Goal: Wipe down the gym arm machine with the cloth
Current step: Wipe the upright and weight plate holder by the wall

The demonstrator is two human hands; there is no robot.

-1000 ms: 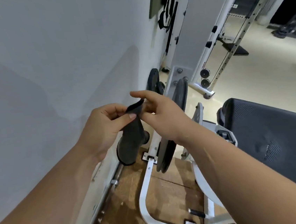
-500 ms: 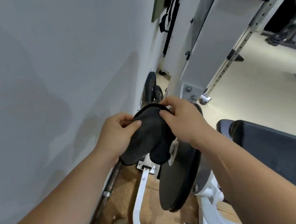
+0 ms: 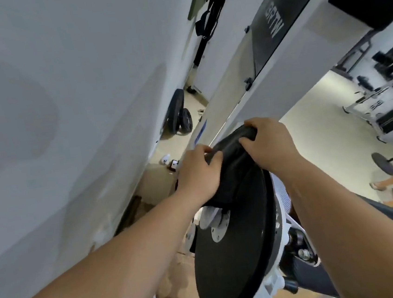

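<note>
Both forearms reach forward, the left hand [image 3: 199, 170] and right hand [image 3: 268, 142] each pinching the dark soft cloth [image 3: 231, 167] draped over the big black round weight plate [image 3: 235, 246].

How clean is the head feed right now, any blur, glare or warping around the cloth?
Head view: soft even light, no glare; wide-angle warping slants the wall; slight blur at the lower edge; the black cloth barely separates from the black disc.

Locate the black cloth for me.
The black cloth sits mid head view, gripped by left hand and right hand, at the top of the black round weight plate.
</note>
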